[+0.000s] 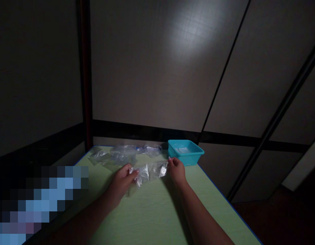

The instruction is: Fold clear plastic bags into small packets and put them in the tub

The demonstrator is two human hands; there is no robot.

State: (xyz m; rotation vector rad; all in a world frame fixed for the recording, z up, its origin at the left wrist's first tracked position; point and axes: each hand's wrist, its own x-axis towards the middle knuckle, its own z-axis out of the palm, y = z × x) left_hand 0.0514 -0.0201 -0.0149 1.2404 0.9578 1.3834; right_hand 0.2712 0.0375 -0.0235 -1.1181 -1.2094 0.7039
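The left hand (123,178) pinches one end of a transparent plastic bag (158,169), thumb laid over the film; the right hand (176,169) has the other end between thumb and fingertips. Between them the bag is stretched in a crinkled strip above the near-middle of the worktop (137,217), with a loose part hanging below the left hand. Whether anything is inside it I cannot tell.

The film looks thin and slick, so the likeliest trouble is at the two grips: a hard pull outward could tear or stretch it, while a slack pinch on the right could let that small corner slip free. The drooping part could fold under or catch if the bag were lowered unevenly.

Just beyond the hands, more transparent plastic bags (123,154) lie rumpled at the far left of the worktop, seemingly overlapping. Their outlines are hard to separate in this dim light, so two could be picked up as one, and a brush of the left hand could drag them along.

Behind the right hand, a teal plastic basin (187,159) sits at the far right corner, close to the worktop's edge, with something pale inside. A knock from the right knuckles might shove it toward that edge.
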